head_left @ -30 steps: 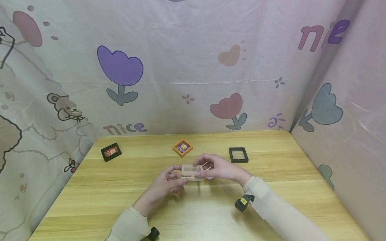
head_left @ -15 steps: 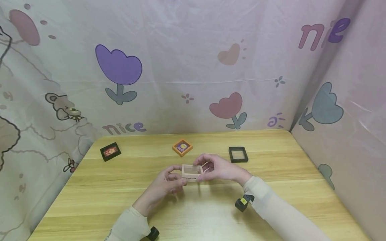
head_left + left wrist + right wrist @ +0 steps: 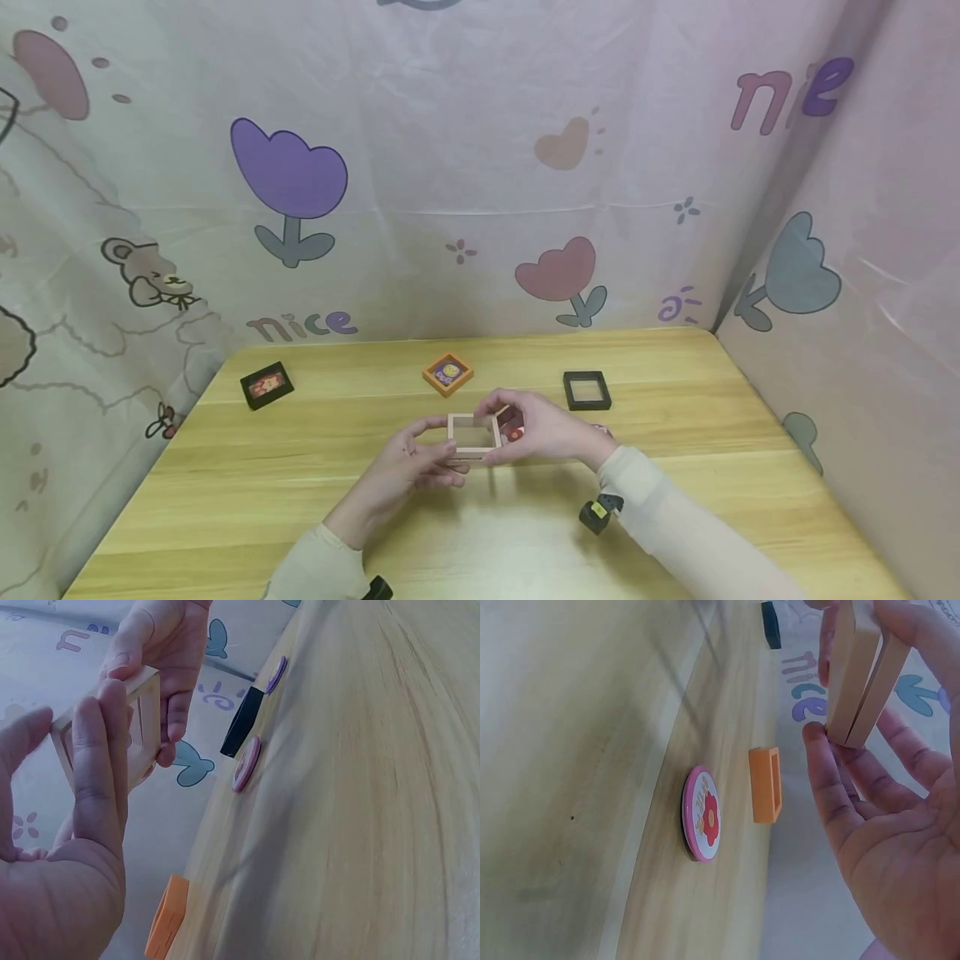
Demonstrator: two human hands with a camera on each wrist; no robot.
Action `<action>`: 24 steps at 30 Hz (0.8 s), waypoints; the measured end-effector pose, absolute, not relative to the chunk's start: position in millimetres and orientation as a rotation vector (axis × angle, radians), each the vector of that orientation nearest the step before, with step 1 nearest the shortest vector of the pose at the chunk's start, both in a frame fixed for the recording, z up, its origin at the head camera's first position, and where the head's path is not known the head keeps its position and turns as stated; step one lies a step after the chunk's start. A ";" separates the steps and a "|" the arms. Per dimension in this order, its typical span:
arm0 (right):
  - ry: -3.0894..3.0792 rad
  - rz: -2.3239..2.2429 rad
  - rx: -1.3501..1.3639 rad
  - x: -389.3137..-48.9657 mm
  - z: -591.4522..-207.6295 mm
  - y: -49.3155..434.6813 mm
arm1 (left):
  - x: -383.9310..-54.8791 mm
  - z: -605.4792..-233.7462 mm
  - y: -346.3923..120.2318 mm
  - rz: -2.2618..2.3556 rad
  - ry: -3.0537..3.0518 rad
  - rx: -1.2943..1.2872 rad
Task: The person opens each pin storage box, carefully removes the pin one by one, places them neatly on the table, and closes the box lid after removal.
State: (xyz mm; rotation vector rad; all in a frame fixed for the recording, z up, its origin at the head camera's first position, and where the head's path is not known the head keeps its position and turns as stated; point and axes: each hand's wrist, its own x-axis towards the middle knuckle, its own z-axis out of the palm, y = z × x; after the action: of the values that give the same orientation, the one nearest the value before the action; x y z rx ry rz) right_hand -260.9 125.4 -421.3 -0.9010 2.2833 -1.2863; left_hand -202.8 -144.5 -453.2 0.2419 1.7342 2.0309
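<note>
A small pale wooden frame of two halves with a see-through window is held above the table between both hands. My left hand pinches its left side between thumb and fingers. On the opposite side, my right hand grips the edge with thumb and fingers. The right wrist view shows the frame's halves nearly together, a thin gap between them. Below lies a round pink-rimmed badge with a red flower, partly hidden behind my right fingers in the head view.
A black frame with a red picture lies back left, an orange frame back middle, a black frame with a see-through window back right. A purple-rimmed round badge lies near the latter. Printed cloth hangs behind.
The wooden frame's halves have come closer together, and its window has tilted more toward the head camera. Both hands keep hold of it. The head view has shifted slightly.
</note>
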 end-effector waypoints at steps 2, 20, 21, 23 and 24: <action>2.310 -1.263 -0.912 -259.9 -421.4 125.4 | -202.6 -452.8 -144.0 2.028 1.741 0.226; 2.176 -1.337 -0.844 -261.3 -430.0 129.5 | -201.0 -450.6 -141.5 2.003 1.828 0.191; 2.165 -1.342 -0.838 -261.3 -430.4 129.7 | -200.9 -450.4 -141.4 2.000 1.836 0.191; 2.150 -1.352 -0.825 -261.2 -430.7 130.1 | -200.7 -450.3 -141.1 1.991 1.855 0.186; 2.148 -1.351 -0.815 -261.0 -430.7 130.1 | -200.5 -450.1 -141.0 1.984 1.866 0.183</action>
State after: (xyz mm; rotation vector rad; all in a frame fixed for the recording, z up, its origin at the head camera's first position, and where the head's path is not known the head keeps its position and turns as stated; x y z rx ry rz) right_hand -261.0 130.1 -430.7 -0.8152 2.1476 -1.3511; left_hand -200.5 -141.0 -450.1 0.1834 1.8662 1.9845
